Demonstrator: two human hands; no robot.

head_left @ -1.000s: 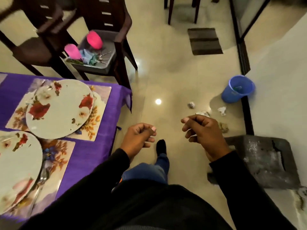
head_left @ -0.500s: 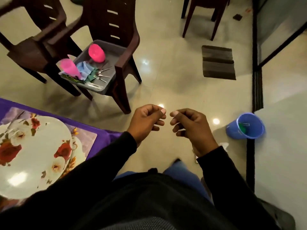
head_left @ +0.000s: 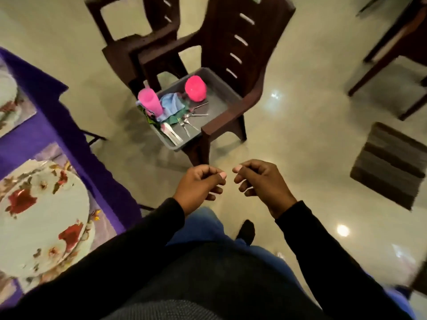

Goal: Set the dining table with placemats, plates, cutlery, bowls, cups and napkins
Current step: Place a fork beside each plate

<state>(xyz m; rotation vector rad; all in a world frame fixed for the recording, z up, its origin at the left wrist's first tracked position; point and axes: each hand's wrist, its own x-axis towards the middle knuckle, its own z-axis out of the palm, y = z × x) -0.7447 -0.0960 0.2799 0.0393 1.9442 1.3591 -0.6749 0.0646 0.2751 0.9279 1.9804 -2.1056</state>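
Chair's grey tray (head_left: pixel 220 93) nearer now; both hands curled, empty.

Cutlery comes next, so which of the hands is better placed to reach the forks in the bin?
Probably the left hand: it hangs almost straight below the forks in the grey bin. The right hand, equally empty, sits further aside.
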